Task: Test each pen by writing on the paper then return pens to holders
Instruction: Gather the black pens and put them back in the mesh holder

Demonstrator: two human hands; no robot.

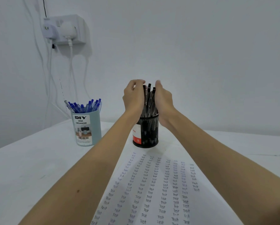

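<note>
Paper (pixel 160 192) nearest, rows of "Test" handwriting, flat on white table (pixel 30 168). Behind it black mesh holder (pixel 148 132) full of black pens (pixel 149 101). Left hand (pixel 133 96) and right hand (pixel 162 99) cup the pen bundle from both sides, fingers curled round it. Blue holder (pixel 88 129) with blue pens (pixel 84 106) stands left, apart.

Both hands (pixel 149 97) raised, cupped (palms facing).
</note>
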